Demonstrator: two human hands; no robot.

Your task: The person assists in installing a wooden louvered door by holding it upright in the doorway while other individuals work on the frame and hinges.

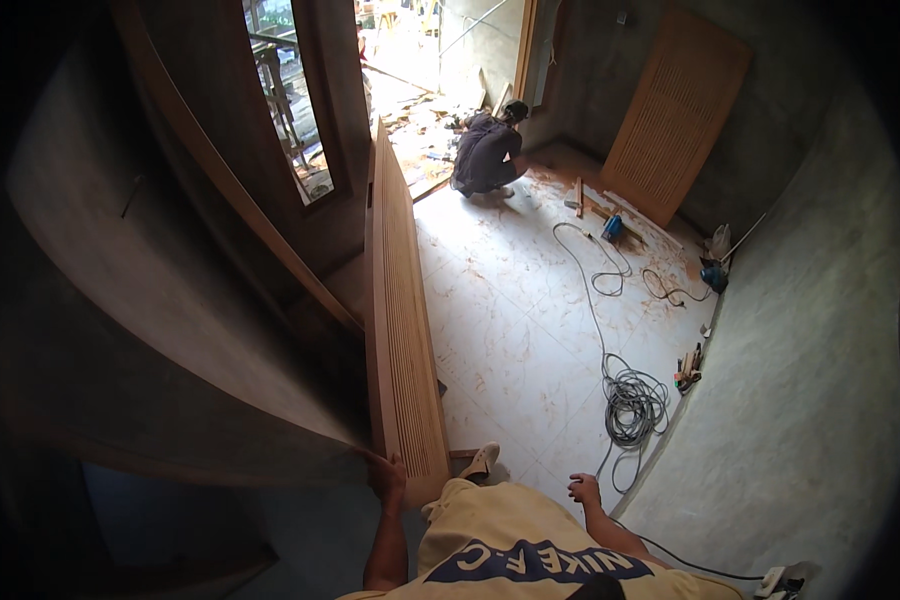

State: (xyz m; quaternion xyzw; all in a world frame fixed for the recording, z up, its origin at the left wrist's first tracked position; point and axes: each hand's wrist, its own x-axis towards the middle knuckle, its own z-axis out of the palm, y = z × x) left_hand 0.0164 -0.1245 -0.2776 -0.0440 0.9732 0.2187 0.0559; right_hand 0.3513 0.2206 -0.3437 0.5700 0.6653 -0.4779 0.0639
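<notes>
We held the door (410, 380) by its near end.
Our left hand (388, 478) clasped its edge, forearm reaching up, some fingers lost in shadow; the door stretched ahead. Right of that grip, our right hand (585, 490) hung loosely open, fingers slightly bent.

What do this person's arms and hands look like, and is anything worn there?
The left hand and right hand are gloveless, the forearms bare, with no watch or bracelet that I can make out. The beige shirt carries a lettered dark blue panel; its sleeve ends are hard to tell.
</notes>
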